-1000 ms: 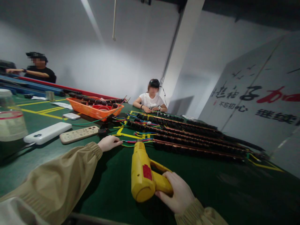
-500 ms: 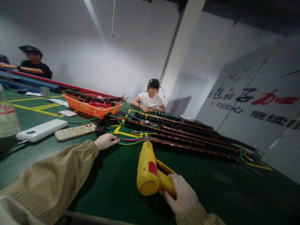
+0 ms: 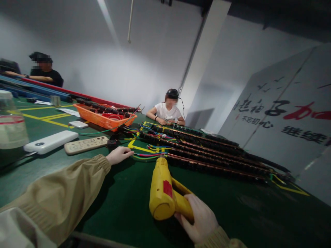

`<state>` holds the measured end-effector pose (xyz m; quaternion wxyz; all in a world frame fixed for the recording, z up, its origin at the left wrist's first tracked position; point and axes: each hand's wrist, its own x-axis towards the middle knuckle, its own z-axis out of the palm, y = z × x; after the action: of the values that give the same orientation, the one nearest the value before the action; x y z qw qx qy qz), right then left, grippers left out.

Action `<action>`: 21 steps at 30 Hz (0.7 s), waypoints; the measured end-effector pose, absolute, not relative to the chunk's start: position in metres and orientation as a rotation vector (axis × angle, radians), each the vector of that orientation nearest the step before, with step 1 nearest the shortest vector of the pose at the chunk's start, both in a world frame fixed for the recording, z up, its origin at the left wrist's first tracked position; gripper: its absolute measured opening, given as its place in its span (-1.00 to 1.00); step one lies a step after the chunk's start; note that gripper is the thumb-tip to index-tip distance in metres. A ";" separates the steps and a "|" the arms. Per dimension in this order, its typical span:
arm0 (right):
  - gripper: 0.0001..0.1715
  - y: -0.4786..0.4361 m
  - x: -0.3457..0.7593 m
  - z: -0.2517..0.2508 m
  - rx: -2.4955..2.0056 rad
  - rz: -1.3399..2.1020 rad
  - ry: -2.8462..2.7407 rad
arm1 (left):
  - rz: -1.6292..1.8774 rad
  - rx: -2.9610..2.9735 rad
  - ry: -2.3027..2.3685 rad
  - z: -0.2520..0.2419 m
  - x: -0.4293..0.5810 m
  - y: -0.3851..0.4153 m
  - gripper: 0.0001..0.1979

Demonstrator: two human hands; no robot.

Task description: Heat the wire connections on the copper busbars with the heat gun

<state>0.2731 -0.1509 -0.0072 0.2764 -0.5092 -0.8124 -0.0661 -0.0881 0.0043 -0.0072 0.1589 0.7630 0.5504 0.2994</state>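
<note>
My right hand (image 3: pixel 200 217) is wrapped round the handle of a yellow heat gun (image 3: pixel 161 193) with a red label. Its nozzle points away from me, close to the near ends of some coloured wires. With its fingertips pinched, my left hand (image 3: pixel 120 155) holds the free ends of those red, blue and green wires (image 3: pixel 148 156). From there the wires run right to the nearest of several long dark strips with copper-coloured bars (image 3: pixel 214 164), which lie side by side on the green table (image 3: pixel 124 210).
Left of the strips stands an orange basket (image 3: pixel 103 121) with dark parts in it. A beige remote control (image 3: pixel 85 145), a white power bank (image 3: pixel 51 142) and a clear jar (image 3: pixel 11 127) are at the left. One person (image 3: pixel 168 110) sits across the table, another (image 3: pixel 46 74) far left.
The view has shifted slightly, so the scene sits a little further right. Both hands keep their holds, and the heat gun's nozzle now appears slightly further left relative to the wires.
</note>
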 end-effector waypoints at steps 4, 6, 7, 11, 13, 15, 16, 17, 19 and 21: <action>-0.66 -0.151 0.267 -0.005 -1.358 -0.121 -2.220 | 1.034 2.075 1.439 -0.008 -0.085 0.005 -0.49; -0.68 -0.152 0.264 -0.003 -1.364 -0.097 -2.231 | 1.053 2.013 1.417 -0.007 -0.085 0.005 -0.49; -0.67 -0.152 0.263 -0.002 -1.368 -0.089 -2.233 | 1.057 1.986 1.410 -0.007 -0.084 0.005 -0.50; -0.62 -0.154 0.259 0.002 -1.385 -0.037 -2.267 | 1.064 1.928 1.397 -0.007 -0.084 0.004 -0.50; -0.61 -0.155 0.256 0.004 -1.389 0.015 -2.308 | 1.064 1.937 1.401 -0.008 -0.084 0.005 -0.50; -0.61 -0.155 0.253 0.006 -1.389 0.053 -2.335 | 1.064 1.960 1.417 -0.010 -0.085 0.006 -0.50; -0.62 -0.155 0.252 0.007 -1.389 0.060 -2.338 | 1.063 1.969 1.428 -0.011 -0.085 0.008 -0.50; -0.62 -0.155 0.250 0.008 -1.389 0.069 -2.344 | 1.060 1.975 1.436 -0.012 -0.086 0.009 -0.50; -0.63 -0.156 0.247 0.011 -1.389 0.086 -2.358 | 1.055 1.976 1.444 -0.014 -0.087 0.010 -0.51; -0.65 -0.157 0.242 0.014 -1.391 0.113 -2.375 | 1.059 1.972 1.445 -0.015 -0.087 0.011 -0.51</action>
<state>0.2424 -0.1570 0.0144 0.1922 -0.4954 -0.8462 0.0404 -0.0872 0.0112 -0.0154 0.2364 0.7193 0.5269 0.3862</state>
